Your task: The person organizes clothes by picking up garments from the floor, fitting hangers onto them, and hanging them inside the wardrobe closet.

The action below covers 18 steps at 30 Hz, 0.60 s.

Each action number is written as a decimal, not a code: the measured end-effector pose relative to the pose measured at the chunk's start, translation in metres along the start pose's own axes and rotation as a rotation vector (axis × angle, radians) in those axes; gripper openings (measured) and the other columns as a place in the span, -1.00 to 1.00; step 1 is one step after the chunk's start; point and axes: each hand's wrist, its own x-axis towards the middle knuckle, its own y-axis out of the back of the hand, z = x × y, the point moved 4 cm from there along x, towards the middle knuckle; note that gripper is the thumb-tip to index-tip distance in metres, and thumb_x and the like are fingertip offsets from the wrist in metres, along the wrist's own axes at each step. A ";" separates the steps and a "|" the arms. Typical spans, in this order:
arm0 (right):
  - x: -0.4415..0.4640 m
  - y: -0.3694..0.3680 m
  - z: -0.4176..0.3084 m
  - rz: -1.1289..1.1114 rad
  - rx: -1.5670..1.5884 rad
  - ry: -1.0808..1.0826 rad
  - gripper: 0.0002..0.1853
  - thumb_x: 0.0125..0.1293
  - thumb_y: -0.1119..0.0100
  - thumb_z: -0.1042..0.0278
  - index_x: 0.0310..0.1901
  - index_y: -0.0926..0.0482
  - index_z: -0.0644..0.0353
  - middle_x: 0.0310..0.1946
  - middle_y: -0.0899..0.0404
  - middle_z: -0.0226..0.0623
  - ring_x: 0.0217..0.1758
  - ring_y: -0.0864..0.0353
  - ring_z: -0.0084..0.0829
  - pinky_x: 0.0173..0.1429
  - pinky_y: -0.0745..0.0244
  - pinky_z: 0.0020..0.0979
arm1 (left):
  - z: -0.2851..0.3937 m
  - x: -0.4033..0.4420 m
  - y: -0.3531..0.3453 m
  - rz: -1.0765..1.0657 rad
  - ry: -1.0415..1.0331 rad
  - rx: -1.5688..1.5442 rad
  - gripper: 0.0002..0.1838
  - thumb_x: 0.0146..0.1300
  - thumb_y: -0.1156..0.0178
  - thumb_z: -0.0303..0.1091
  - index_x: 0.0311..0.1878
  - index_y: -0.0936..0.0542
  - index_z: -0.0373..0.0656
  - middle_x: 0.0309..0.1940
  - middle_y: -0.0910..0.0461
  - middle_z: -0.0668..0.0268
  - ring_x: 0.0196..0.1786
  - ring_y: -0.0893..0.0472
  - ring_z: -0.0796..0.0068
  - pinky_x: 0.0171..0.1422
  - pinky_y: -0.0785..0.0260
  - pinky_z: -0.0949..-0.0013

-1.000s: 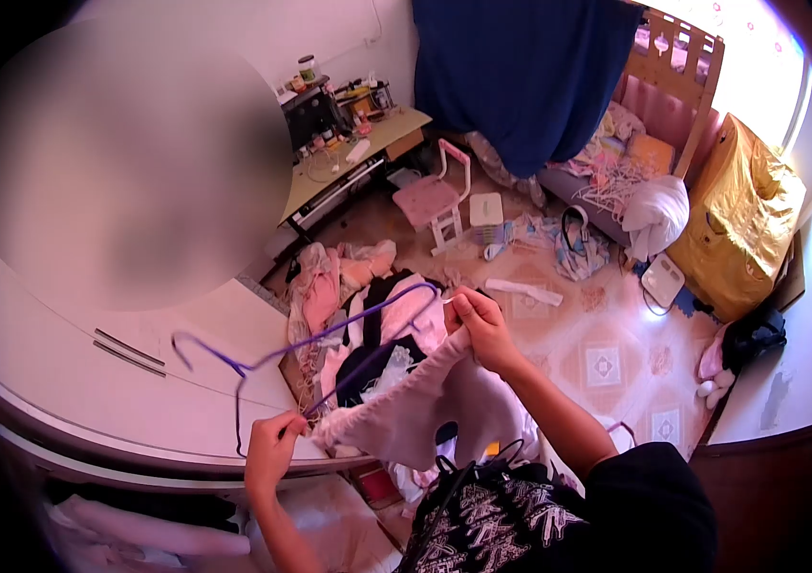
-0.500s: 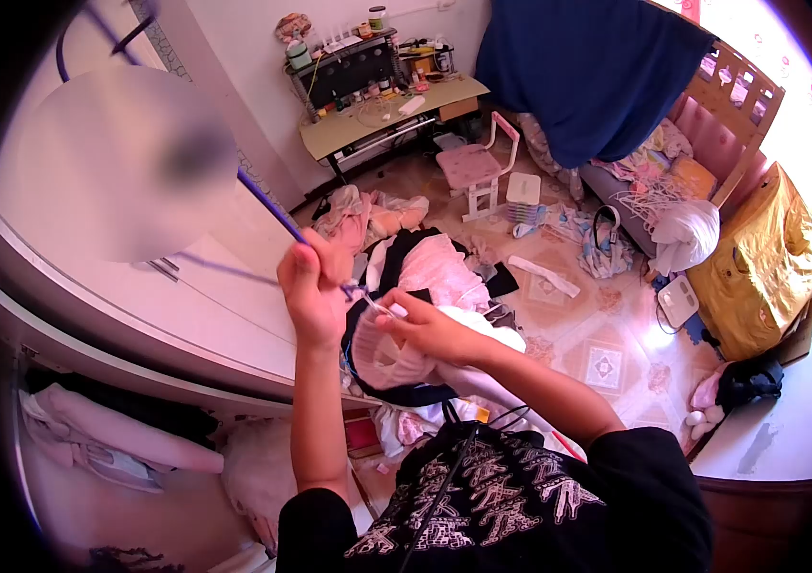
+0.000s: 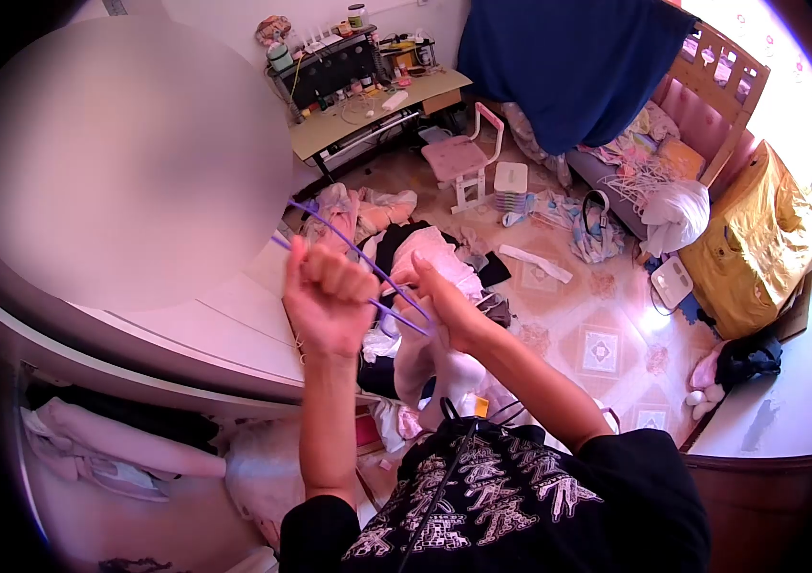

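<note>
A purple hanger (image 3: 353, 250) slants across the middle of the view, its far part hidden by a blurred round patch. My left hand (image 3: 331, 298) is closed in a fist round the hanger's lower bar. To its right, my right hand (image 3: 441, 304) is closed at the hanger's near end, on a pale pink garment (image 3: 435, 368) that hangs down in front of my black shirt. The garment's upper edge is partly hidden behind my fingers, and how it sits on the hanger cannot be made out.
Heaped clothes (image 3: 430, 256) lie on the floor beyond my hands. A pink chair (image 3: 463, 158) stands by a cluttered desk (image 3: 315, 138). On the right are a yellow bag (image 3: 755, 248) and a white scale (image 3: 672, 283). An open compartment with clothes (image 3: 129, 439) is at lower left.
The hanger has swung from my left toward the middle, and its near end is now at my right hand. The pink garment hangs lower, bunched below my right hand. The view has shifted.
</note>
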 end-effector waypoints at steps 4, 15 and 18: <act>-0.003 -0.014 -0.002 -0.022 0.095 -0.108 -0.37 0.42 0.19 -0.33 -0.03 -0.47 0.19 -0.45 -0.46 -0.45 -0.42 -0.51 -0.62 -0.32 -0.47 -0.54 | -0.020 -0.011 0.024 -0.022 0.205 -0.128 -0.59 0.47 0.19 -0.19 -0.58 -0.16 0.01 -0.68 -0.15 0.46 -0.62 -0.20 0.57 -0.47 -0.11 0.42; 0.040 0.010 -0.034 0.229 0.005 0.640 -0.71 0.49 0.01 0.08 -0.30 -0.48 0.10 -0.53 -0.33 -0.56 -0.49 -0.30 -0.70 -0.41 -0.23 -0.61 | -0.066 -0.086 0.078 0.515 -0.341 1.275 -0.54 0.54 0.18 -0.12 0.31 -0.12 -0.21 0.12 -0.38 0.14 0.14 -0.39 0.38 0.32 -0.14 0.35; 0.040 0.000 -0.065 0.318 0.086 0.796 -0.69 0.50 0.02 0.11 -0.38 -0.43 0.09 -0.54 -0.31 -0.58 -0.49 -0.24 -0.72 -0.43 -0.15 -0.61 | -0.078 -0.083 0.108 0.656 -0.422 1.155 -0.52 0.52 0.16 -0.17 0.37 -0.06 -0.19 0.22 -0.33 0.11 0.27 -0.36 0.29 0.40 -0.12 0.31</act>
